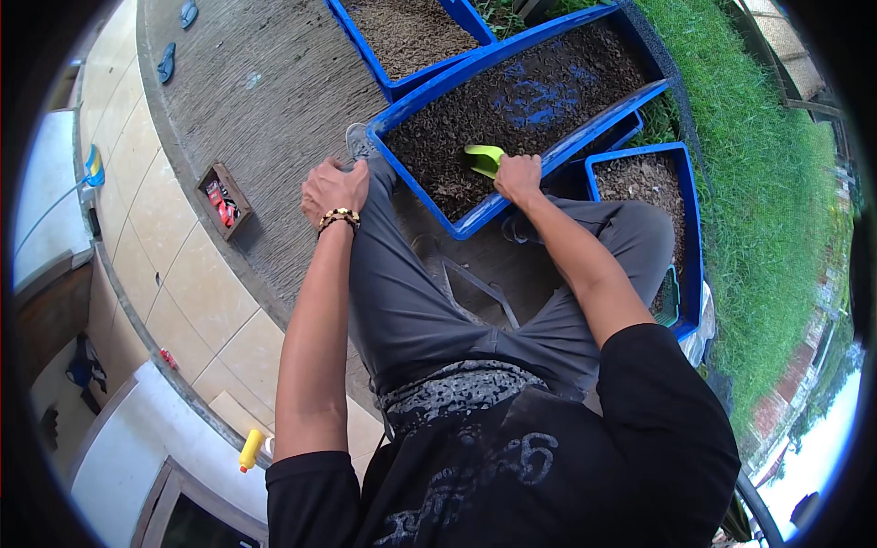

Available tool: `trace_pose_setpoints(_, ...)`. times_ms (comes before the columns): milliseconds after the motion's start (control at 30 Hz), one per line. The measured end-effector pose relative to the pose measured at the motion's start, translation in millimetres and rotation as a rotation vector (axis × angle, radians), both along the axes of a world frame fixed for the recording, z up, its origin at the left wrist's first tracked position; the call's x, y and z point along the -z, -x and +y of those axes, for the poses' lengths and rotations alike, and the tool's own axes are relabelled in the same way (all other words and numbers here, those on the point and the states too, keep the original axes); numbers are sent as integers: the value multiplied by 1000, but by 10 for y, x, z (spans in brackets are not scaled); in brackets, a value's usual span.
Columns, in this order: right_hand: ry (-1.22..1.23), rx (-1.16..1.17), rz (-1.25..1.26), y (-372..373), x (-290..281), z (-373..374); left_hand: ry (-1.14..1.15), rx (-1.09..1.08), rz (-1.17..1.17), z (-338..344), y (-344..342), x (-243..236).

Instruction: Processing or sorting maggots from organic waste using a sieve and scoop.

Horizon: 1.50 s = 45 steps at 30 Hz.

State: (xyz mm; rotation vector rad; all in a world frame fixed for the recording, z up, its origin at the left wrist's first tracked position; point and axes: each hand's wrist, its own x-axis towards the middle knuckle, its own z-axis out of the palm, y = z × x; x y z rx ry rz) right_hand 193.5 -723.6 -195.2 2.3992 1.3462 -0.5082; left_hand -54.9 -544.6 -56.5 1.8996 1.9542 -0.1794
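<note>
The right hand [518, 176] is closed round the handle of a lime-green plastic hand scoop [486, 160]. The left hand [335, 192] rests on the left knee, fingers bent; nothing shows in it, though its palm is hidden.

The scoop lies at the right hand's ten o'clock, inside a long blue tub [598, 133] of dark, crumbly material [434, 137]. Tipping it while crossing the tub's rim could spill a load. At one o'clock, where the layer thins to bare blue, the blade might scrape plastic if pushed too low. The wrist, close to the near rim, could also knock it.

The scoop looks smooth, bright and hollow, its mouth facing nine o'clock; how full it is cannot be told.

Farther out, a blue tub of tan grains [362, 49] sits at eleven o'clock, another with paler flakes [692, 237] at four, and grass [767, 201] at three. From the left hand, a small wooden box [243, 216] lies at nine.
</note>
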Motion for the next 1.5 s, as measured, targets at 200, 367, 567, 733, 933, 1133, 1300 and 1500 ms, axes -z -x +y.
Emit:
trace_pose_setpoints(200, -226, -361, 29, -55, -146, -125, 10, -9, -2, 9, -8, -17)
trace_pose_setpoints(367, -285, -355, -26, -333, -322, -175, 17, -10, 1, 1, 15, -56)
trace_pose_setpoints(567, -246, 22, 36, -370, -231, -378, 8, 3, 0, -14, -31, -73)
trace_pose_setpoints(733, -96, 105, 123, -412, -533, -369, -14, 31, 7, -11, -18, 12)
trace_pose_setpoints(933, -655, 440, 166, -565, -1976, -301, -8, 19, 11, 16, 118, 21)
trace_pose_setpoints(1133, -993, 858, -160, -1326, -2397, -1945, -45, 50, 35, -15, 57, 89)
trace_pose_setpoints(1300, -1088, 1585, -215, -1212, -1365, -3732, -72, 110, 99, 29, 162, 170)
trace_pose_setpoints(1500, -1051, 2060, -222, -408, -389, -5025, -87, 241, 77, 330, 409, 425)
